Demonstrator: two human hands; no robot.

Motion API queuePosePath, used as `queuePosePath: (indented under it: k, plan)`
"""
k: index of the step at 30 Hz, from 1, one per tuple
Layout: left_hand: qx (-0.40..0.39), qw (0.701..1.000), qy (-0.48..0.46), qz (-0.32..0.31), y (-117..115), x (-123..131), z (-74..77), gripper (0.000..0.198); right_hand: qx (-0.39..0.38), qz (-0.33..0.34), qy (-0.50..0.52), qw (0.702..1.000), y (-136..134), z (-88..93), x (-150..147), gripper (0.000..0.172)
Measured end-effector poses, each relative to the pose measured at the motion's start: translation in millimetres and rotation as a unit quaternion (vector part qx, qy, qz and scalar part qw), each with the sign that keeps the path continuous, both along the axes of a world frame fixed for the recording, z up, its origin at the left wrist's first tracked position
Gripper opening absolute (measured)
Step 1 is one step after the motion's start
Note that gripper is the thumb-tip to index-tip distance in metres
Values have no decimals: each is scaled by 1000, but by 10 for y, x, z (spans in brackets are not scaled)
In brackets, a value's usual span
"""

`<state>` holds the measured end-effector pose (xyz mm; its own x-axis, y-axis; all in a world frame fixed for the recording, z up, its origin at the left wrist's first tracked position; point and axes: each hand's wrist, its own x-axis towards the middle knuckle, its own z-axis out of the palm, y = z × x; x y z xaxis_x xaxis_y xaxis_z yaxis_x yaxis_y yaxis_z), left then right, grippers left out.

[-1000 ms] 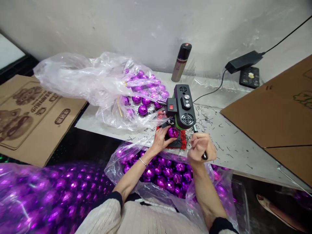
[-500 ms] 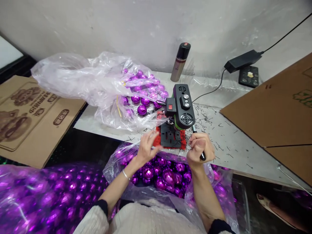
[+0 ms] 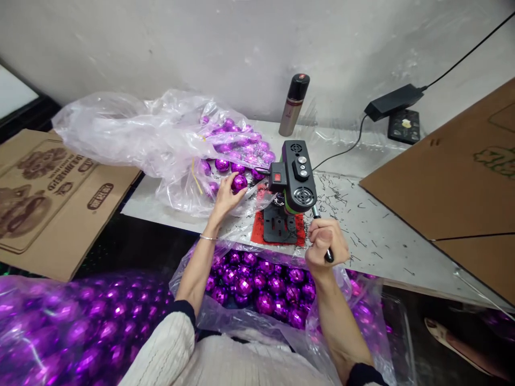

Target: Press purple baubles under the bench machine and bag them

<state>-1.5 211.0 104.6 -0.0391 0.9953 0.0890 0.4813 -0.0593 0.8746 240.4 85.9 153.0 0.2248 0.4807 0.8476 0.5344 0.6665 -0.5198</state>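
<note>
My left hand point(image 3: 228, 197) has thumb and fingers closed around a shiny purple faceted ball point(image 3: 240, 183) at the mouth of a clear plastic bag point(image 3: 132, 126). More purple balls lie in that bag. My right hand point(image 3: 328, 241) is wrapped round the black-gripped lever point(image 3: 330, 255) of a small black bench machine point(image 3: 300, 177) with a red switch. Beneath the machine's head, its slotted black base plate point(image 3: 280, 228) rests on a red sheet point(image 3: 257, 230). Below the table edge, an open plastic bag point(image 3: 257, 316) holds many purple balls point(image 3: 265, 302).
Short dark bits point(image 3: 341, 201) litter the white table point(image 3: 386, 252). A spray can point(image 3: 294, 104) and a black power adapter point(image 3: 394, 102) stand near the wall. Cardboard flanks both sides, a flattened sheet point(image 3: 52, 198) at left and a box point(image 3: 454, 182) at right.
My left hand has moved forward and left from beside the base plate to a purple ball at the upper bag. My right hand stays on the lever.
</note>
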Motion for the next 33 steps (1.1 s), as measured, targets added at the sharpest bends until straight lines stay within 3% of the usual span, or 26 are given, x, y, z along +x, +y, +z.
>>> queuePosePath:
  k: [2, 4, 7, 10, 14, 18, 23, 27, 33]
  plan:
    - [-29, 980, -193, -28, -197, -4, -28, 67, -3, -2, -2, 1000, -1, -1, 1, 39]
    - [-88, 940, -324, -55, -419, 29, -76, 66, -6, -5, -4, 1000, -2, -2, 0, 39]
    - [-159, 910, -376, -66, -696, 170, -210, 61, -9, -5, -6, 1000, -6, 4, 1, 39]
    - [-157, 925, -339, -66, -822, 383, -383, 67, -16, -1, -15, 1000, -13, 13, 11, 38]
    - [-91, 966, -229, -74, -830, 630, -525, 73, -17, -5, -34, 999, -20, 13, 31, 35]
    - [-14, 993, -70, -97, -803, 728, -500, 68, -18, -2, -42, 999, -27, 2, 40, 33]
    - [98, 984, 85, -119, -788, 807, -446, 63, -14, -1, -40, 999, -31, -2, 28, 33]
    - [143, 976, 106, -123, -796, 870, -459, 61, -8, -11, -40, 999, -28, -2, 16, 33]
    - [132, 978, 67, -144, -801, 856, -488, 59, -12, -5, -42, 999, -37, -24, 23, 31]
